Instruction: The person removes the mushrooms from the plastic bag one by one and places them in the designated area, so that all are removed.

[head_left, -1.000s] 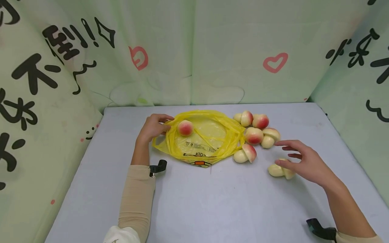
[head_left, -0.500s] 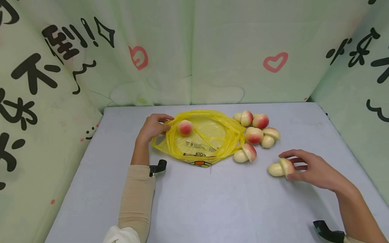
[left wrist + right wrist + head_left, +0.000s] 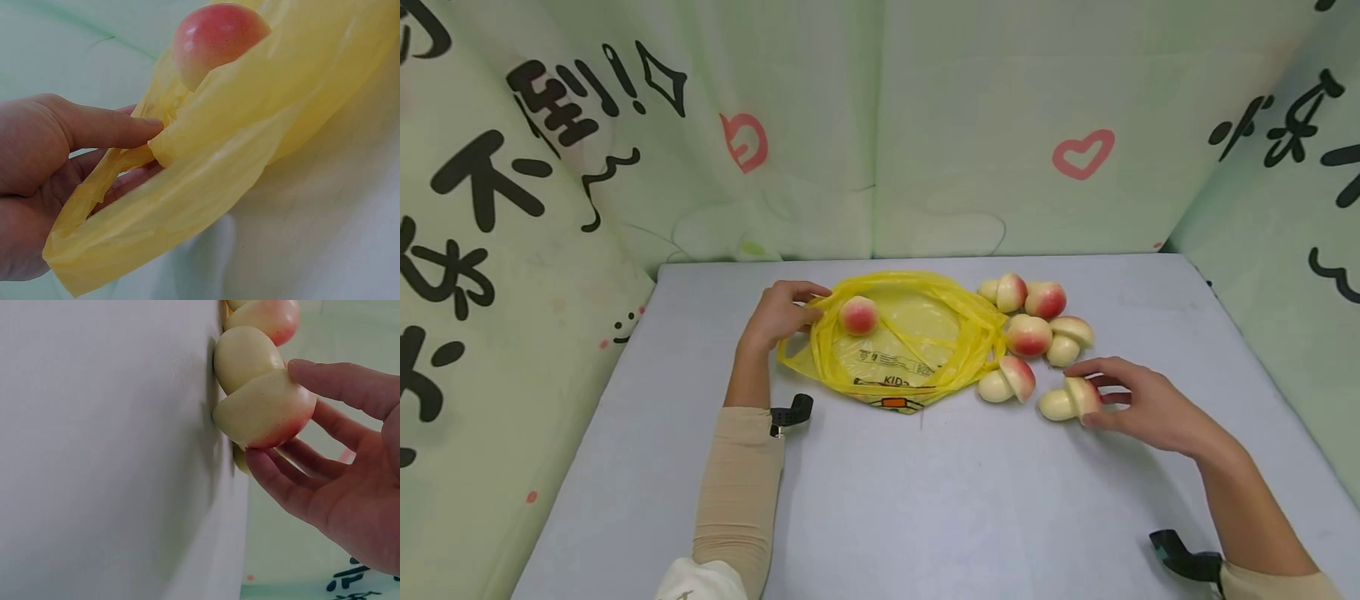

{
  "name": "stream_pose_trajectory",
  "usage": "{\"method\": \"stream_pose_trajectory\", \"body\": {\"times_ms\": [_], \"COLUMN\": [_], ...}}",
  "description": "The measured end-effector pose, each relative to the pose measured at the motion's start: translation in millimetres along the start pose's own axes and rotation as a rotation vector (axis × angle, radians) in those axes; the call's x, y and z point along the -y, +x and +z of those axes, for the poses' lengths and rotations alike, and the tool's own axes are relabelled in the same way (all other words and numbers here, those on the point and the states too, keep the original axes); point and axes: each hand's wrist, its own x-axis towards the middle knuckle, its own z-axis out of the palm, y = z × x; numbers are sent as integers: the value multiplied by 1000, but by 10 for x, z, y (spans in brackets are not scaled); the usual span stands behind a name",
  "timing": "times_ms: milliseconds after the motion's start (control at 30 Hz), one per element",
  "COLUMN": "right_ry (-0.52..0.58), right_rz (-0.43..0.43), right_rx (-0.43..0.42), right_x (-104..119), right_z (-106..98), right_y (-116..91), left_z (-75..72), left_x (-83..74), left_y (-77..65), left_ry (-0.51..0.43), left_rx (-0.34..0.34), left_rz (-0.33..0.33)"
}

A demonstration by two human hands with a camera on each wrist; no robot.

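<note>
My left hand [image 3: 777, 315] pinches the left rim of a yellow plastic bag [image 3: 910, 392]; in the left wrist view the thumb [image 3: 119, 128] lies on the film, with fingers behind it. On the bag's left part sits a toy mushroom showing its round pink-red cap [image 3: 858, 317]; its stem is hidden. At the right, my right hand [image 3: 1150, 408] grips a cream toy mushroom [image 3: 1081, 397] by its cap, stem pointing left. In the right wrist view thumb and fingertips hold opposite sides of this mushroom's cap [image 3: 269, 412], close to the table surface.
Several more cream and pink toy mushrooms [image 3: 1028, 335] lie grouped right of the bag; the nearest of them [image 3: 1007, 380] touches or nearly touches the bag's edge. The pale cloth-covered table [image 3: 910, 517] meets printed green curtains [image 3: 955, 125] at its back and sides.
My right hand came down to the mushroom, closed its fingers round the cap, and moved it a little left and away from me. My left hand and the bag stayed in place.
</note>
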Motion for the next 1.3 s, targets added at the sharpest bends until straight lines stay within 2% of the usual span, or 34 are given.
{"method": "stream_pose_trajectory", "body": {"times_ms": [633,1033,1300], "right_ry": [24,-48,-1], "right_rz": [-69,-32,-60], "right_rx": [-38,-101,-157], "right_x": [-16,97,247], "right_z": [44,16,26], "right_y": [109,153,292], "left_z": [7,-5,-3], "left_x": [-2,-9,-4], "left_y": [5,-5,16], "left_ry": [-8,-7,-25], "left_rx": [5,5,4], "left_rz": [4,9,5]}}
